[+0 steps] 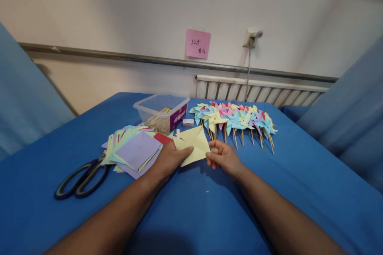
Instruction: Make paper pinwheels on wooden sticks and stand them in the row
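Note:
A pale yellow square of paper (196, 139), with cuts running in from its corners, is held up above the blue cloth. My left hand (173, 155) grips its left side, thumb on top and fingers underneath. At the lower right corner, my right hand (223, 157) pinches the paper between thumb and fingertips. Left of my left hand lies a loose pile of coloured paper squares (139, 149), a purple one on top. Scissors (85, 177) with black handles rest beside the pile, their blades hidden under it.
Behind the pile stands a clear plastic tub (161, 113) with thin wooden sticks inside. A small white box (188, 122) sits next to it. Several finished paper pinwheels (233, 119) on sticks lie at the back right. A radiator (260, 89) and rail run along the wall.

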Demonstrator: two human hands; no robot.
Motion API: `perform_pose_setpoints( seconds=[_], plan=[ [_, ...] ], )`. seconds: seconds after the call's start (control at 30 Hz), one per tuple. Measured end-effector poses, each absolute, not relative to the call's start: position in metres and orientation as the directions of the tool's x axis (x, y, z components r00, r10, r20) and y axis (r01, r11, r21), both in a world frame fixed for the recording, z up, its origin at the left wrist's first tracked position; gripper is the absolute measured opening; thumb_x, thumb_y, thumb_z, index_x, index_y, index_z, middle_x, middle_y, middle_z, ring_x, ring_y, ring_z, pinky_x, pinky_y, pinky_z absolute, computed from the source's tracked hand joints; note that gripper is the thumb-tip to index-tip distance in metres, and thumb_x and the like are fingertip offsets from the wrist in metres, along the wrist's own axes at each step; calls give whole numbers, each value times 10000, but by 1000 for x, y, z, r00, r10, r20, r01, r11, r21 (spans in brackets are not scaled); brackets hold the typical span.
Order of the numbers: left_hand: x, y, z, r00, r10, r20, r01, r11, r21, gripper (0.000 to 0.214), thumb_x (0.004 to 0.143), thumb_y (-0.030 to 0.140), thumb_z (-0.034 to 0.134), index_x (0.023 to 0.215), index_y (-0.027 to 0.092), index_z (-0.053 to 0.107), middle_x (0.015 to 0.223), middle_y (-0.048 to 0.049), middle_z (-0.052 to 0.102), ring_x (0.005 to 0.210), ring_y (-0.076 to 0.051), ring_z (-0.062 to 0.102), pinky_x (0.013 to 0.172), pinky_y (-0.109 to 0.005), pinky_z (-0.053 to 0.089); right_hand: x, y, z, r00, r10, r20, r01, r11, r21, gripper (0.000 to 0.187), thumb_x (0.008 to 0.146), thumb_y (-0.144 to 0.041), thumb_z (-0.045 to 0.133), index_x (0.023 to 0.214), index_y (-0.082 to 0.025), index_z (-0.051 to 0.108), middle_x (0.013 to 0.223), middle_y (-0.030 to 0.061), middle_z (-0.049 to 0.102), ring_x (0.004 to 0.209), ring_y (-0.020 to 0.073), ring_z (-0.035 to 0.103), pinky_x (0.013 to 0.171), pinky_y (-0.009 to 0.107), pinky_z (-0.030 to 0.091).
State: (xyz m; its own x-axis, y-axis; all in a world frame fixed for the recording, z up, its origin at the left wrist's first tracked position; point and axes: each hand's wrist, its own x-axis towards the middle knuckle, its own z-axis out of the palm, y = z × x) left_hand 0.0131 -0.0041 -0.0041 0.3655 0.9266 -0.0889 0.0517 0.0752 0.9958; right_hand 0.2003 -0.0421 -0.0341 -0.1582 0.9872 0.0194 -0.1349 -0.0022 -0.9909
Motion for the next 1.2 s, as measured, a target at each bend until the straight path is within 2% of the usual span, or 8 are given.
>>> perform_pose_setpoints(
  seconds=[0.17,0.3,0.53,0.7,0.9,1.0,1.2],
  plan=[
    [15,-7,-4,356,932,-62,102,27,994,517,649,341,732,1093,86,655,988,-137,720,865,-271,657,771,-365,495,197,-43,-33,-98,995,21,-85,12,-996,265,694,-298,625,904,-194,501,473,-85,576,344,70,421,386,188,301],
    [16,-9,-3,369,929,-43,99,7,995,532,672,318,710,1146,91,629,1017,-135,712,906,-272,644,807,-378,485,197,-45,-33,-70,996,49,-48,46,-998,270,713,-312,619,925,-192,502,475,-88,571,345,67,421,390,187,315],
    [15,-10,-1,405,914,-24,29,14,999,549,702,290,690,1195,70,593,1058,-152,696,916,-273,638,813,-384,478,199,-45,-33,-62,997,41,-106,35,-994,400,805,-522,521,991,-168,517,517,-46,613,351,88,482,383,201,351],
    [15,-11,1,390,920,-40,23,34,999,545,701,285,696,1194,76,596,1053,-150,699,913,-261,642,828,-379,475,202,-44,-35,-54,998,45,-106,39,-994,428,831,-564,472,970,-165,538,510,-39,603,346,83,465,371,197,335],
    [15,-10,-1,374,926,-59,18,57,998,504,687,280,708,1143,81,627,1020,-144,708,870,-246,648,781,-351,481,200,-43,-36,-53,996,70,-50,68,-996,325,749,-398,627,964,-179,521,499,-70,586,355,73,446,396,189,344],
    [16,-10,-2,375,923,-85,0,92,996,478,667,281,722,1093,75,654,944,-137,724,817,-243,656,744,-339,486,197,-44,-36,-48,997,60,-41,58,-998,281,726,-320,621,951,-185,521,478,-84,569,352,70,429,391,181,329],
    [17,-13,0,396,911,-115,0,125,992,420,668,282,725,1046,104,684,906,-101,735,812,-231,655,737,-313,485,195,-44,-35,-32,999,-16,-70,-18,-997,303,694,-326,624,937,-175,523,462,-79,567,326,68,394,368,182,304]
  ],
)
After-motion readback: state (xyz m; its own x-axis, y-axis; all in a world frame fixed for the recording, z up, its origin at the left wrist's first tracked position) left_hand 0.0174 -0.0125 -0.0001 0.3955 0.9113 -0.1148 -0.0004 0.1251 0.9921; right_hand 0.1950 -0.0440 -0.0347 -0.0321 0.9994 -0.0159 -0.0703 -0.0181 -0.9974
